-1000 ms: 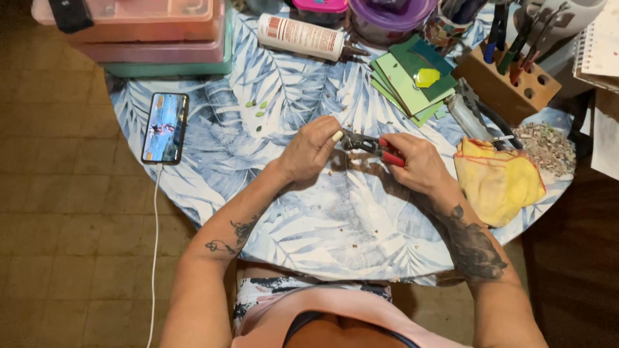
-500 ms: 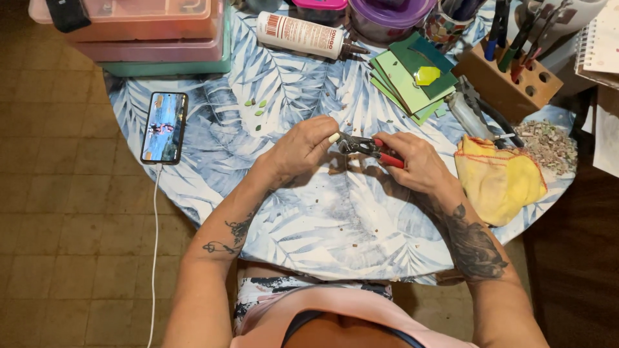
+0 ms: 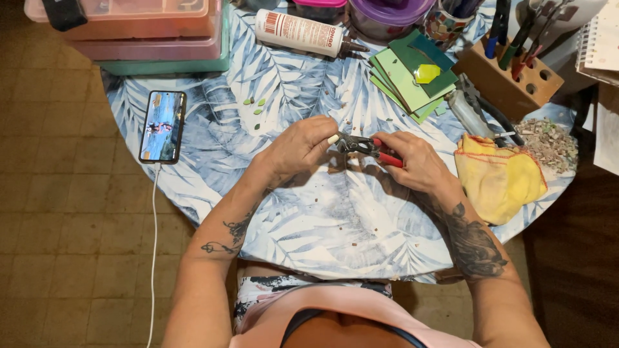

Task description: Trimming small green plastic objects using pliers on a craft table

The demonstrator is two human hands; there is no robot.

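Right hand (image 3: 416,164) wrapped around red-handled nippers (image 3: 367,147), gripping the handles, held over the leaf-print tablecloth (image 3: 335,219). Left hand (image 3: 306,145) fingertips pinched at the tool's head; what they pinch is too small to tell. Yellow cloth (image 3: 500,177) lies just beside the right wrist; phone (image 3: 162,126) sits well left.

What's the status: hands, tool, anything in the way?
Right hand shut on red-handled nippers. Left hand pinching a small pale piece at the nipper head. Nothing in the way; yellow cloth off to the right.
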